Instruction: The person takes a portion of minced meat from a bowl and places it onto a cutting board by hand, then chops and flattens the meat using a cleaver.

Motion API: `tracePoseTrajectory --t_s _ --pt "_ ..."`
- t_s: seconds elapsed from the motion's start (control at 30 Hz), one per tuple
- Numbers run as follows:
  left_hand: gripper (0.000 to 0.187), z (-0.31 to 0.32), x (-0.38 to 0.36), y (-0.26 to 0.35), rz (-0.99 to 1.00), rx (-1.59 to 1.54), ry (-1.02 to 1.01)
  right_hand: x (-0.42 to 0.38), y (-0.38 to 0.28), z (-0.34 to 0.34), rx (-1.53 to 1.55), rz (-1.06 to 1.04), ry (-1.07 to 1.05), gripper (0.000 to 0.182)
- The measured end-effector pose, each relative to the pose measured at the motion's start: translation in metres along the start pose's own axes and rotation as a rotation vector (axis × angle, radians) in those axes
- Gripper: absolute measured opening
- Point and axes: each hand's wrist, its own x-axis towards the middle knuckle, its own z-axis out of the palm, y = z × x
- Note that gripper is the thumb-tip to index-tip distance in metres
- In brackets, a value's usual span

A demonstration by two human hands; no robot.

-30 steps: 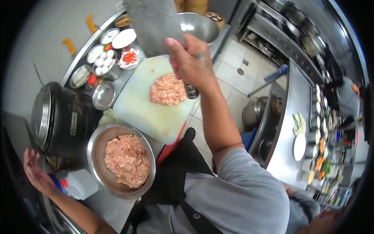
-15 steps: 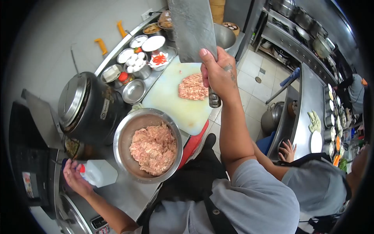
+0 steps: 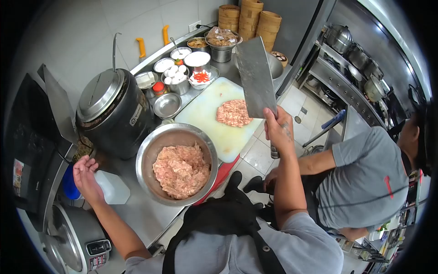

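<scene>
My right hand (image 3: pixel 279 129) is wrapped around the handle of a broad cleaver (image 3: pixel 255 75), its blade raised over the right side of the cutting board (image 3: pixel 196 107). A flattened patch of minced meat (image 3: pixel 232 113) lies on the board, partly behind the blade. Nearer to me, a steel bowl (image 3: pixel 143 171) contains a large mound of minced meat (image 3: pixel 180 171). My left hand (image 3: pixel 86 176) hovers beside a white plastic jug (image 3: pixel 113 188), its fingers loosely curled and nothing visible in them.
A black soup kettle (image 3: pixel 121 121) stands left of the bowl. Behind it are a small steel bowl (image 3: pixel 167 106), a container of eggs (image 3: pixel 175 82) and stacked bamboo steamers (image 3: pixel 251 20). A co-worker (image 3: pixel 365 178) bends close on my right. A rice cooker (image 3: pixel 77 237) sits at lower left.
The cleaver and my right hand have moved right and lower in view. My left hand has shifted upward and its fingers have curled more. The co-worker has leaned in closer. The whole view has shifted.
</scene>
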Motion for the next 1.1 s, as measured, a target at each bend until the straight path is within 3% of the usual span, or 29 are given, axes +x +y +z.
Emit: tracePoseTrajectory --t_s 0.23,0.27,0.5,0.7,0.77,0.93,1.1 --pt "0.022 0.038 0.021 0.01 0.001 0.039 -0.121 -0.023 0.033 -0.028 -0.103 0.142 -0.074 0.02" --pt "0.022 0.053 0.026 0.016 0.013 0.069 -0.158 -0.025 0.041 -0.028 -0.136 0.087 -0.053 0.02" --pt "0.024 0.198 0.07 0.039 0.02 0.208 -0.568 -0.034 0.06 -0.037 -0.066 0.157 -0.086 0.019" --pt "0.033 0.329 0.072 0.017 -0.12 0.408 -0.952 -0.047 0.056 -0.055 0.007 0.245 -0.093 0.018" --pt "0.035 0.364 0.073 0.0 -0.111 0.497 -1.07 -0.047 0.055 -0.064 0.012 0.238 -0.084 0.018" --pt "0.035 0.436 0.068 -0.074 -0.073 0.603 -1.144 -0.032 0.072 -0.09 -0.009 0.223 -0.077 0.021" --pt "0.027 0.494 0.042 -0.177 -0.098 0.896 -1.021 0.01 0.13 -0.114 0.071 0.291 -0.151 0.028"
